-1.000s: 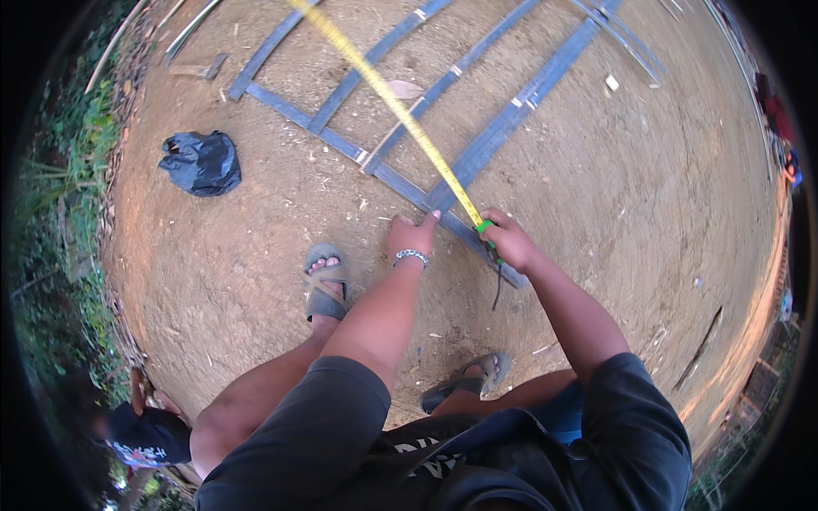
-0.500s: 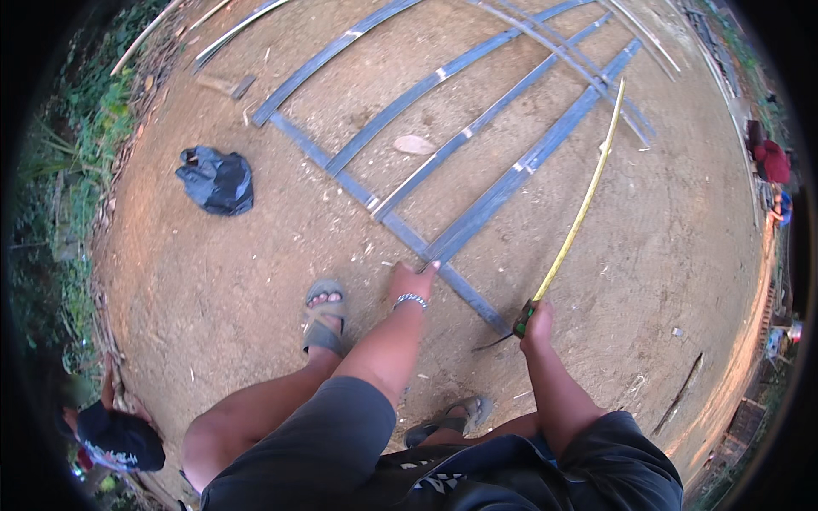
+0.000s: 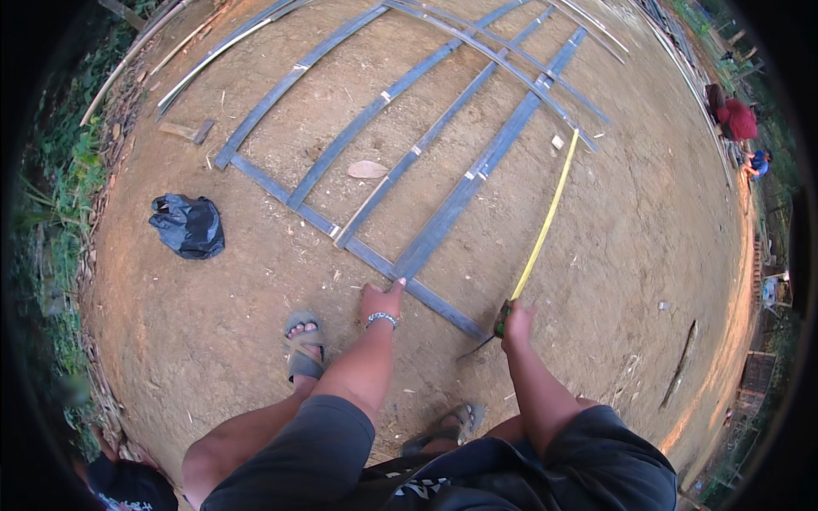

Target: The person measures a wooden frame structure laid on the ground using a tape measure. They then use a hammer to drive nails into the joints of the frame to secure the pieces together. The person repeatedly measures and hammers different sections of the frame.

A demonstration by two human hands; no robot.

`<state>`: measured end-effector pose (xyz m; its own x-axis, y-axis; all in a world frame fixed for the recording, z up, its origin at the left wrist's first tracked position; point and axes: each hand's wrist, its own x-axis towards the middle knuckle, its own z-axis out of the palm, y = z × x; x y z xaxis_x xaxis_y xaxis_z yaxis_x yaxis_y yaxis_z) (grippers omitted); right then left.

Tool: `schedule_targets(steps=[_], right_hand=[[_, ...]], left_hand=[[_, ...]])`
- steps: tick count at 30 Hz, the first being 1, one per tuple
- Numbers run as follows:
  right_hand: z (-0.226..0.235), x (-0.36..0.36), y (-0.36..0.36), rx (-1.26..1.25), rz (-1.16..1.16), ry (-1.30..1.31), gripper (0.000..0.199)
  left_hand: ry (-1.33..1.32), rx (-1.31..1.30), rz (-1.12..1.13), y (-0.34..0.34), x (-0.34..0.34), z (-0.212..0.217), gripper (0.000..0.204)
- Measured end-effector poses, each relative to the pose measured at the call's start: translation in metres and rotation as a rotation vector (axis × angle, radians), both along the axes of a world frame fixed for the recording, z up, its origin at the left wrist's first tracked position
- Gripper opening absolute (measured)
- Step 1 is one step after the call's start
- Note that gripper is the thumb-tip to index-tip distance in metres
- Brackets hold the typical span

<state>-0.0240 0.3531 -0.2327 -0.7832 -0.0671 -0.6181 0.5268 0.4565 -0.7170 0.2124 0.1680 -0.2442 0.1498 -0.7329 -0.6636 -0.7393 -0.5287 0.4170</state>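
Now the yellow tape [image 3: 545, 217] lies on bare dirt to the right of the bamboo frame [image 3: 443, 221], no longer across it. Right hand [image 3: 514, 322] grips its case; left hand [image 3: 381, 300] presses flat on the cross strip.

Bare dirt yard in soft outdoor daylight

Reddish-brown packed ground [image 3: 648, 247] strewn with chips and twigs; green undergrowth [image 3: 60, 196] borders the left edge, a crumpled black plastic bag [image 3: 188, 225] lies near it, and warmer light falls along the right rim.
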Motion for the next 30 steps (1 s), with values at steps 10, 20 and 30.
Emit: schedule_targets(steps=[10, 20, 30], right_hand=[[-0.03, -0.057, 0.018, 0.13, 0.031, 0.307, 0.087], [-0.002, -0.069, 0.014, 0.488, 0.765, 0.734, 0.093], [0.03, 0.041, -0.107, 0.59, 1.334, 0.772, 0.094]], left_hand=[[0.011, -0.042, -0.012, 0.0, 0.001, -0.013, 0.081], [-0.012, -0.003, -0.022, -0.003, 0.008, -0.008, 0.08], [-0.01, -0.003, 0.045, 0.001, 0.002, 0.0, 0.081]])
